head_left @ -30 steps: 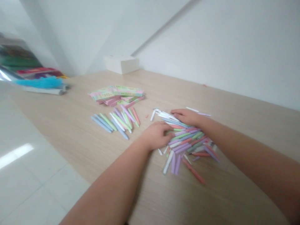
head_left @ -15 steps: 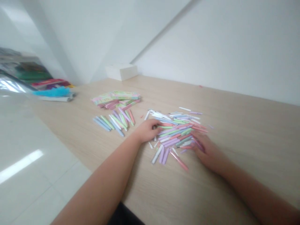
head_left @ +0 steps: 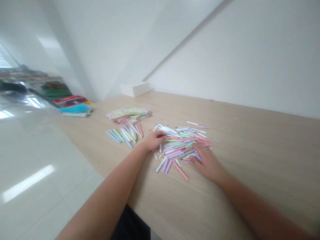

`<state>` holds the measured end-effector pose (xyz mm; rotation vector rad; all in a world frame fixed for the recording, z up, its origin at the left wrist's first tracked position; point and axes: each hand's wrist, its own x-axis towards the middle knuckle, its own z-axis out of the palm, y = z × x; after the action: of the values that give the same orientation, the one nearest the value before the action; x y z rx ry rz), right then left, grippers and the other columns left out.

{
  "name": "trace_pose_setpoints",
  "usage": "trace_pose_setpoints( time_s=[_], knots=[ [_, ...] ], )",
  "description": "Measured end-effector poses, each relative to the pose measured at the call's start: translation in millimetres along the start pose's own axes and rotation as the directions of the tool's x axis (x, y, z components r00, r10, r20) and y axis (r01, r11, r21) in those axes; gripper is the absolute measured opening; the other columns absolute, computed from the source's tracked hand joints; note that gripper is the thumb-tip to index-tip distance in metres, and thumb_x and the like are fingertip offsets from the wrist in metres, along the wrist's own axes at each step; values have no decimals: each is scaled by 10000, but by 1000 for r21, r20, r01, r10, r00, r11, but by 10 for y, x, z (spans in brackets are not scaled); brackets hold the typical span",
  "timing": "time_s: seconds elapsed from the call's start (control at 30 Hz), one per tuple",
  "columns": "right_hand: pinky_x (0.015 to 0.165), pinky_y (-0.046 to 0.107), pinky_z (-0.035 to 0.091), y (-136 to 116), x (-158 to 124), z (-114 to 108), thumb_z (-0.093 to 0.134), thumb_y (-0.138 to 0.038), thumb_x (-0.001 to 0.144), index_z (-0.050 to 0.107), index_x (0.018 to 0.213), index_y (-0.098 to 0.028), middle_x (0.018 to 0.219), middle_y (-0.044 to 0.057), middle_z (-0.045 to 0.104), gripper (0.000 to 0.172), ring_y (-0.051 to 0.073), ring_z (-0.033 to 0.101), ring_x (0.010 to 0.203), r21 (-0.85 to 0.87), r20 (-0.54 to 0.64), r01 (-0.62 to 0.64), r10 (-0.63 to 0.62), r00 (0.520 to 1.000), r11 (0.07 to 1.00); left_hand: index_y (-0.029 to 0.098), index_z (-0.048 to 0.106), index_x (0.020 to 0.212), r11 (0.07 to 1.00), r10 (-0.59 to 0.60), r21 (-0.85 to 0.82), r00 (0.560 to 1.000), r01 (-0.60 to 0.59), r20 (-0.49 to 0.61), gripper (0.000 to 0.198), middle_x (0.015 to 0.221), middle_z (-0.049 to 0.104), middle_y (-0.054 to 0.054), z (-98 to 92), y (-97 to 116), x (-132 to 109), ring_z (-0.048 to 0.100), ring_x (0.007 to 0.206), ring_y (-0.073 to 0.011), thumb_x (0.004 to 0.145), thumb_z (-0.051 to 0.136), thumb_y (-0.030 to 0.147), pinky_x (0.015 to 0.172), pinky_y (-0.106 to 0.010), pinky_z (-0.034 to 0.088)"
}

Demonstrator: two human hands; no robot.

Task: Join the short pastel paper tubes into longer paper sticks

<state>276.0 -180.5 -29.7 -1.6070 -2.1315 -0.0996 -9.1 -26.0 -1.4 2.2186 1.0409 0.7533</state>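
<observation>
A loose pile of slim pastel pens (head_left: 178, 143) lies on the table in white, pink, green, blue and purple. At the pile's left edge is my left hand (head_left: 154, 140), its fingers a little bent and the thumb apart; no pen shows in its grasp. My right hand (head_left: 205, 163) rests on the pile's right side with fingers spread, touching pens, and covers some of them. One red pen (head_left: 181, 171) sticks out toward me at the near side, beside a few purple and white ones. The frame is somewhat blurred.
Left of the pile lies a smaller group of pens (head_left: 126, 133). Behind it are stacked printed pastel boxes (head_left: 130, 114). A white box (head_left: 135, 89) stands by the wall. Blue and red packages (head_left: 75, 108) sit at the table's left edge, with tiled floor beyond.
The head view has shifted, so the whole scene sits lower. My right hand has moved slightly inward over the pile, its fingers more spread. My left hand stays at the pile's left edge.
</observation>
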Motion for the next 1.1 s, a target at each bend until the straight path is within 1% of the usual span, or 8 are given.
trace_pose_setpoints(
  time_s=[0.23,0.4,0.5,0.57,0.7,0.8,0.97,1.1],
  knots=[
    [1184,623,290,20,-1,48,452,-442,1001,479,1473,-183,1499,173,543,539,338,435,1436,5,-4,-19,19,1000,1000,179,752,1074,995,-2,103,1000,5,-21,392,1038,758,-73,-49,139,235,681,940,-223,902,514,439,866,-338,530],
    [1161,610,324,-49,15,-56,456,-378,1010,494,1432,-183,1458,176,567,467,338,458,1405,13,-16,7,-7,1000,1000,203,771,919,977,86,184,989,-107,122,330,842,741,-37,36,368,185,643,764,-184,833,596,469,764,-295,502],
    [1099,545,400,-216,14,-215,481,-339,1005,588,1288,-207,1320,146,641,330,316,541,1290,36,-22,81,-80,997,996,201,763,926,957,155,218,972,-193,176,316,882,739,-52,81,492,68,636,805,-198,846,580,446,788,-310,492],
    [995,471,463,-377,-14,-311,498,-356,1004,638,1156,-210,1174,126,677,253,287,602,1135,53,35,119,-121,992,992,210,757,937,943,192,233,960,-237,202,288,918,739,-60,84,554,4,641,860,-216,847,586,424,824,-324,486],
    [820,401,470,-689,-91,-372,581,-472,954,636,1007,-201,1001,92,678,282,262,614,944,64,225,172,-182,957,983,231,752,995,913,236,268,933,-309,271,278,990,743,-64,55,631,-54,652,940,-234,856,602,420,847,-321,484],
    [765,362,431,-799,-98,-340,548,-381,971,612,886,-204,910,64,655,206,233,597,876,23,303,193,-191,934,981,240,759,1012,909,249,254,919,-331,307,278,986,749,-49,43,658,-57,657,907,-217,869,598,417,816,-302,481],
    [726,330,395,-735,-59,-399,490,-272,992,590,856,-191,891,60,640,187,203,571,835,11,330,216,-207,921,976,246,772,947,933,226,173,890,-314,396,223,886,752,-5,41,701,-77,640,783,-172,833,621,364,692,-263,445],
    [740,331,421,-597,-34,-547,469,-287,1018,608,887,-196,909,57,642,212,202,577,849,117,390,253,-279,878,960,258,773,851,952,125,191,873,-239,472,234,759,728,14,32,771,-128,616,684,-159,776,681,460,592,-254,407]
  ],
)
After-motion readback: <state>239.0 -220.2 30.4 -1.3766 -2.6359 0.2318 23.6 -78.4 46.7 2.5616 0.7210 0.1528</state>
